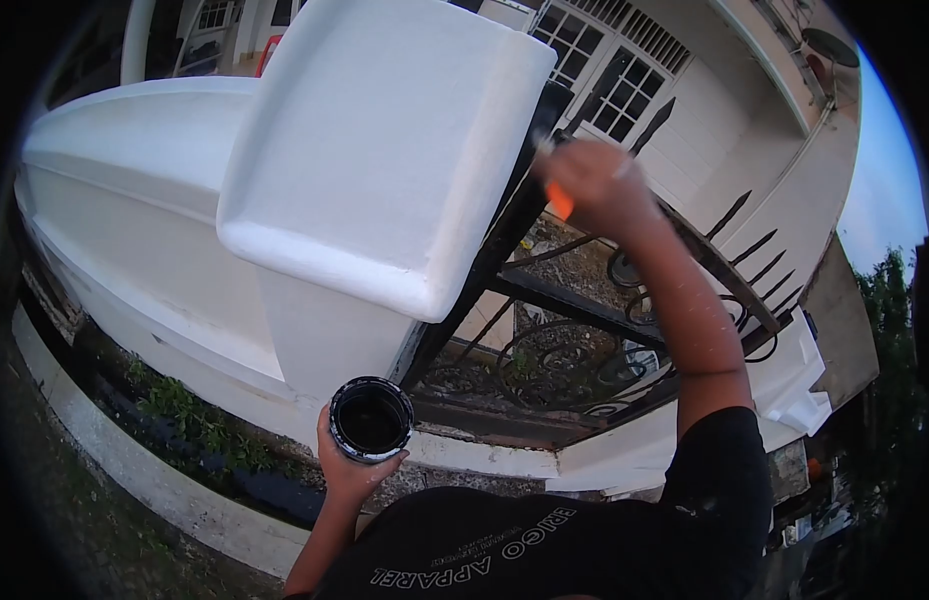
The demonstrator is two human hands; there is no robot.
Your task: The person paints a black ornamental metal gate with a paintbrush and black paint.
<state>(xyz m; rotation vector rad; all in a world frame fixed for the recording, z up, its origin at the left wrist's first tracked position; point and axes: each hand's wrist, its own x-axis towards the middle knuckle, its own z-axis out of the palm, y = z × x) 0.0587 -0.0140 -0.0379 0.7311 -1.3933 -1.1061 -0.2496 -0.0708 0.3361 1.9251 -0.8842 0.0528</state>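
Note:
My left hand [346,476] is wrapped round a small can [372,382] with a paint-smeared rim. The can is tilted towards me and its inside looks black. My right hand [606,188], blurred by motion, is closed round a paintbrush [559,200] with an orange handle. The brush end is up against the black metal gate [519,225], near its upright frame beside the white pillar. Blur and the hand hide the bristles, so I cannot make out whether they touch the metal.
A white pillar cap [384,140] stands close in front, with a white wall [134,170] running left from it. Pointed black bars [739,212] rise behind my right forearm. Below the wall runs a ditch [234,470] with green plants. A house with paned doors [624,85] stands behind.

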